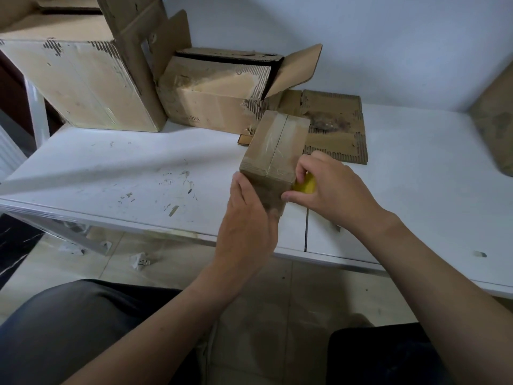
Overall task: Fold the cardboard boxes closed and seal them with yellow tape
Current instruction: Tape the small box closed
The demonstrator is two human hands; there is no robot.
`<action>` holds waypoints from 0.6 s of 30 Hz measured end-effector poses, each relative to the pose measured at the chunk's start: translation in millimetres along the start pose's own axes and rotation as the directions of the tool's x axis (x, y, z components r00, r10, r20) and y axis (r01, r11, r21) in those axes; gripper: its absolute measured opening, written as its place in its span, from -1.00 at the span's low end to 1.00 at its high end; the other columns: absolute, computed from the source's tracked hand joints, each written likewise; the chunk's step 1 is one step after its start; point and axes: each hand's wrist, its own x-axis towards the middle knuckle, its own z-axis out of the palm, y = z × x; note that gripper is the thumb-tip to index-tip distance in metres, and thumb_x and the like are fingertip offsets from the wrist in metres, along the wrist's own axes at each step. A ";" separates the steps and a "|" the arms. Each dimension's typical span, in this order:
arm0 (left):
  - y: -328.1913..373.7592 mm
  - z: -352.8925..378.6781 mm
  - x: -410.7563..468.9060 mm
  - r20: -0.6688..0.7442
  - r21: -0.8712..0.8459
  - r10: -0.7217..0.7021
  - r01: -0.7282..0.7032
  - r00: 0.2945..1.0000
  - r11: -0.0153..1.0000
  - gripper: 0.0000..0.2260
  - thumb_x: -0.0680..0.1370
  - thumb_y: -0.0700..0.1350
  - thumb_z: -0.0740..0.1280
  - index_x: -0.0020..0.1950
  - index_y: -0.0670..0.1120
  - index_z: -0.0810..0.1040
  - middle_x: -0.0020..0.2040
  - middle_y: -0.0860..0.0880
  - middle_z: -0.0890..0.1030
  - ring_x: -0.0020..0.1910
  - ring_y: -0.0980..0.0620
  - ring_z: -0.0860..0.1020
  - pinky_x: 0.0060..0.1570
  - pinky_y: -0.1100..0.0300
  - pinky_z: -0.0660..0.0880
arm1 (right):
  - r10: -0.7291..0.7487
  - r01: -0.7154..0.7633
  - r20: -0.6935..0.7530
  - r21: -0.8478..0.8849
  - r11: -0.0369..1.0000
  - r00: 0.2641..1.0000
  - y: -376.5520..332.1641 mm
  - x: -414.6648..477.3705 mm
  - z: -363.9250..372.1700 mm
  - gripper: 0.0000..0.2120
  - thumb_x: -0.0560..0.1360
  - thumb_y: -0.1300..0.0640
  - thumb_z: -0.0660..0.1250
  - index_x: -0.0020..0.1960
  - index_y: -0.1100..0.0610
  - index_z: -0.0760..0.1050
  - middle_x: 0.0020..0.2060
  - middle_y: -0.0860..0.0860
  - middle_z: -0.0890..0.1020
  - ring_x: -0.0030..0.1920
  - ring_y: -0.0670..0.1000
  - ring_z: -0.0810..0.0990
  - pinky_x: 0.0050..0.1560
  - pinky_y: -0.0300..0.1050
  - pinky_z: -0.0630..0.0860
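A small cardboard box (273,147) with its two top flaps folded together stands near the front edge of the white table (138,168). My left hand (249,218) lies flat against the box's near side, fingers straight. My right hand (330,187) curls around a roll of yellow tape (305,186) at the box's right side, thumb touching the box's lower right corner. Most of the tape is hidden under the fingers. No yellow tape shows on the box's top seam.
A large worn box (83,81) with raised flaps stands at the back left, a medium open box (216,90) beside it. A flat torn cardboard sheet (333,126) lies behind the small box. Another cardboard piece (497,120) leans at the right. Crumpled paper litters the floor.
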 end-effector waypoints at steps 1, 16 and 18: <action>-0.7 -0.4 1.1 -0.017 -0.040 -0.009 0.008 1.000 0.999 -0.17 0.63 0.13 0.26 0.62 -0.24 -0.17 0.54 -0.21 0.22 0.41 -0.15 0.43 0.29 0.10 0.51 | -0.003 0.003 0.004 0.000 1.000 1.000 -0.6 0.2 1.3 -0.61 0.40 -0.26 0.50 -0.14 -0.08 0.35 -0.14 -0.16 0.43 -0.19 -0.07 0.45 -0.29 -0.21 0.38; -26.2 -10.4 35.1 -0.113 -0.008 -0.058 0.057 0.992 0.998 -0.21 0.47 0.42 0.27 0.60 0.10 0.18 0.50 -0.10 0.20 0.32 -0.20 0.47 0.17 -0.10 0.53 | -0.113 0.081 0.110 0.265 0.961 0.987 3.0 -14.6 0.5 -0.39 0.39 -0.16 0.57 0.36 -0.20 0.41 0.24 -0.28 0.48 0.15 -0.19 0.43 0.01 -0.37 0.38; -28.6 -11.3 35.0 -0.143 -0.002 -0.054 0.054 0.988 0.999 -0.18 0.44 0.44 0.29 0.60 0.08 0.23 0.45 -0.13 0.28 0.27 -0.17 0.50 0.13 -0.07 0.55 | -0.109 0.092 0.050 0.270 0.959 0.993 4.2 -21.2 3.0 -0.42 0.40 -0.16 0.56 0.35 -0.20 0.41 0.18 -0.33 0.45 0.11 -0.22 0.43 -0.02 -0.40 0.37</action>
